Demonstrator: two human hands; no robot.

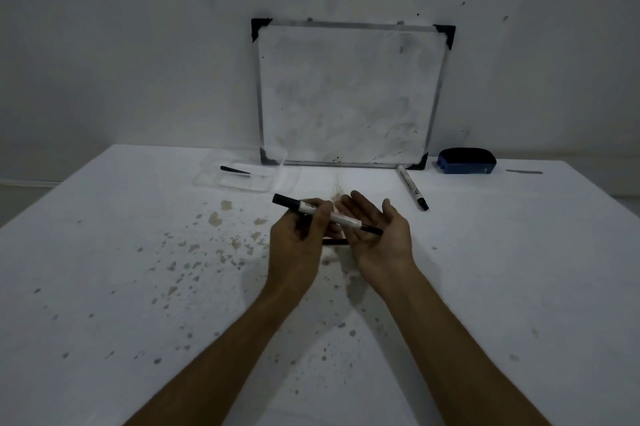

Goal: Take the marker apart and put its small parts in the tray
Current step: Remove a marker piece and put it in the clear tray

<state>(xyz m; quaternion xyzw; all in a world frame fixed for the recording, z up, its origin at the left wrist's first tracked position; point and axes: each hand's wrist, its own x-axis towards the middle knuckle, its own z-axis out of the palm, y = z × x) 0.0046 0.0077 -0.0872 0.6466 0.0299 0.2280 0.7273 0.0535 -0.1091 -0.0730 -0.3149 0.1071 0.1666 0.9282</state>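
Holding the marker (pixel 325 214) in clamped fingers, the left hand (pixel 298 245) hovers mid-surface; the right hand (pixel 377 235) lies open. Label too blurry to read.

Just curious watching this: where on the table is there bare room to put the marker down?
Bare patches: front of the table on both sides of the forearms, and between tray and spare marker. Crowded along the whiteboard and eraser.
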